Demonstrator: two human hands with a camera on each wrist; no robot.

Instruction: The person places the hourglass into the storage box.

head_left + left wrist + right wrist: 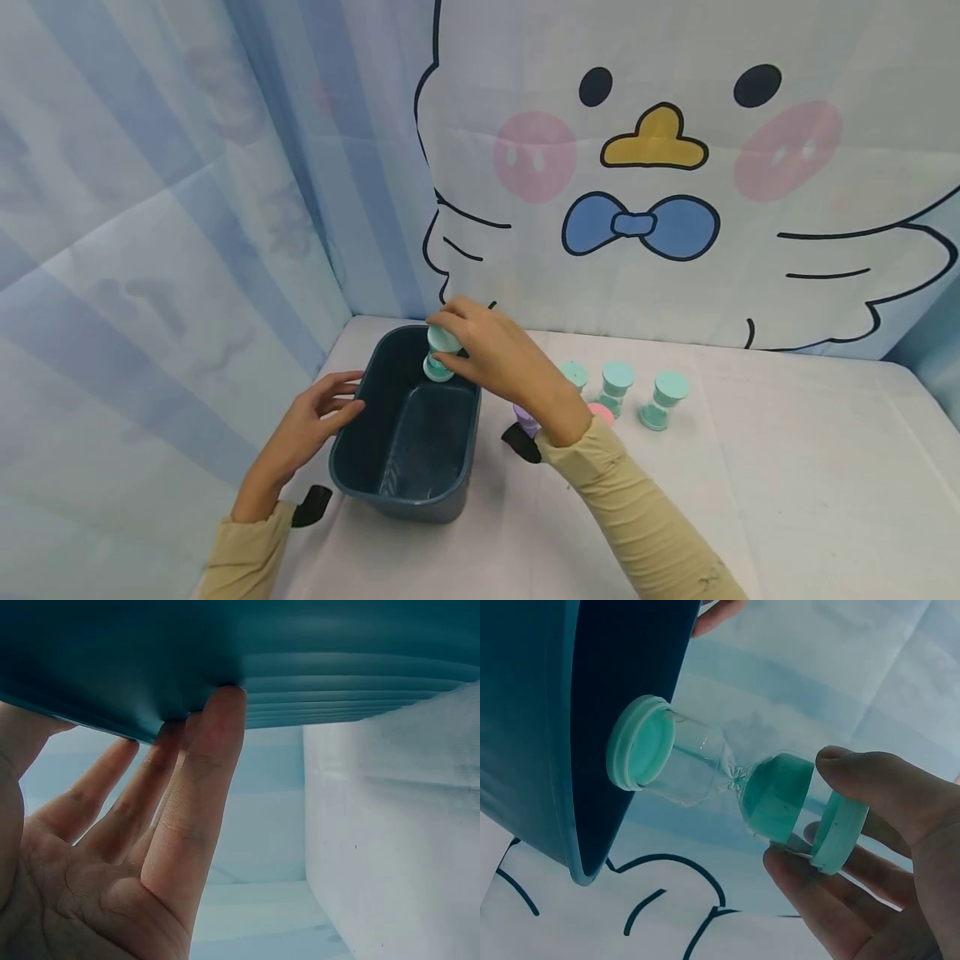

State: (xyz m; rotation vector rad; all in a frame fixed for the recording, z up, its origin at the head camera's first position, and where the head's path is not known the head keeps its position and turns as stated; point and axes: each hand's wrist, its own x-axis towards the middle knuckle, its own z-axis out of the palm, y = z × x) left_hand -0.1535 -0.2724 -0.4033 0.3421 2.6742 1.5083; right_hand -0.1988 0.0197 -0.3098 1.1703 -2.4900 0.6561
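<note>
The right hand (497,357) pinches a green hourglass (739,780) by its upper cap, thumb on one side and fingers on the other, and holds it upright at the mouth of the bin (420,507), towards the end farther from the person. The left hand (309,423) does not hold the hourglass; its fingers are fairly straight, with the tips against the outer wall of the bin just below the rim, on the side away from the right hand, which looks like steadying. Beyond the right wrist, on the worktop (787,475), stand three more green hourglasses (664,402), with a pink one (602,412) and a purple one (527,419) closer in, both partly hidden by the right arm. The step in hand seems to be setting the held hourglass into the bin; whether its lower cap is below the rim is hard to tell. The next move likely calls for the right hand to lower it upright to the bin's floor before loosening the pinch, while the left hand keeps the bin from sliding
</note>
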